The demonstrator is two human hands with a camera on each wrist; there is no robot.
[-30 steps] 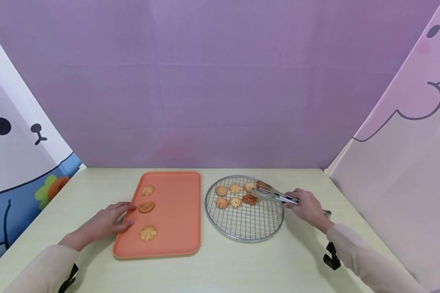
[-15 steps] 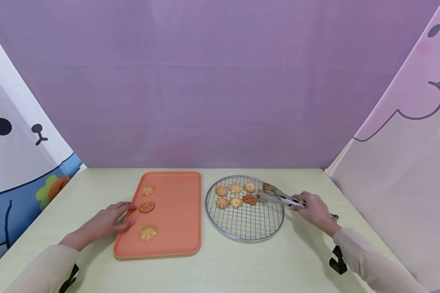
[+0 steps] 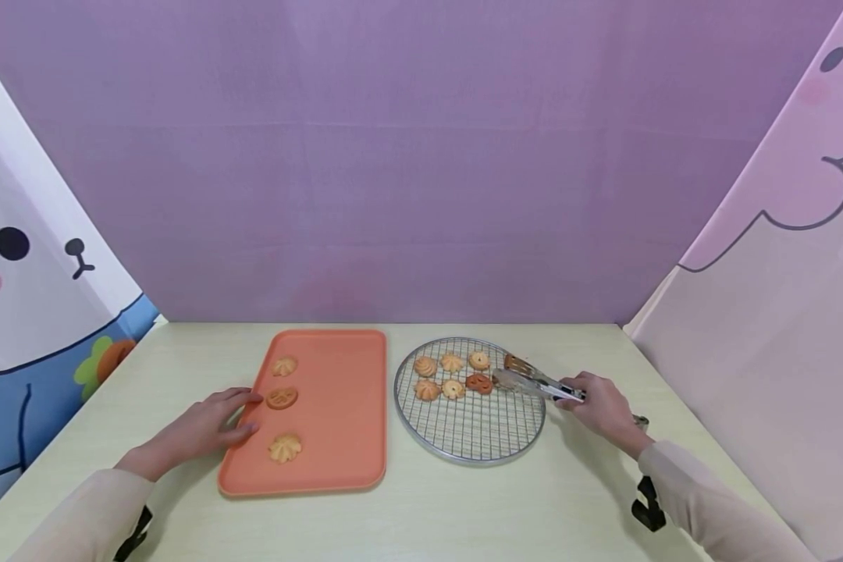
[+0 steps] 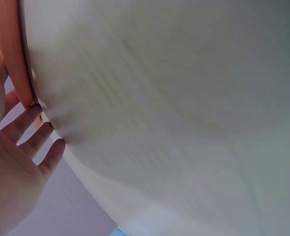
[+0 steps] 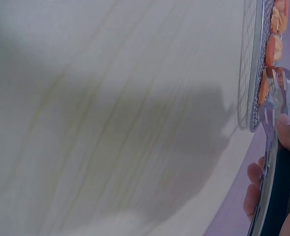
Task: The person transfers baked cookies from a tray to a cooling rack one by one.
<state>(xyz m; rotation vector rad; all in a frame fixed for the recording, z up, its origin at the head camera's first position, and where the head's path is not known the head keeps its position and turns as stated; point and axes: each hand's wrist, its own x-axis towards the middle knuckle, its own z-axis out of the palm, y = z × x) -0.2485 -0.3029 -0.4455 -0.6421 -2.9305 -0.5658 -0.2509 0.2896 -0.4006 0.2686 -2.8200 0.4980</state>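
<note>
At the tray's left edge, my left hand [image 3: 207,425] rests its fingertips and thumb on the rim of the orange tray [image 3: 344,406]. In the left wrist view the fingers [image 4: 51,157] reach out loosely beside the tray's edge. Three cookies lie down the tray's left side: a small swirl [image 3: 284,366], an oval brown one [image 3: 282,398] and a larger fluted one [image 3: 285,448]. My right hand [image 3: 604,410] grips metal tongs [image 3: 548,385]. Their slotted tips spread apart over the round wire rack [image 3: 474,429], right of a dark brown cookie [image 3: 479,383].
Several cookies sit in two rows on the rack's upper left, among them a pale ring cookie [image 3: 453,389] and a swirl cookie [image 3: 425,366]. The pale table [image 3: 435,515] bears tray and rack side by side. A purple wall [image 3: 421,195] stands behind.
The tongs have drawn back rightward from the cookies, uncovering the upper right cookie and the dark brown one. My left hand has stayed on the tray.
</note>
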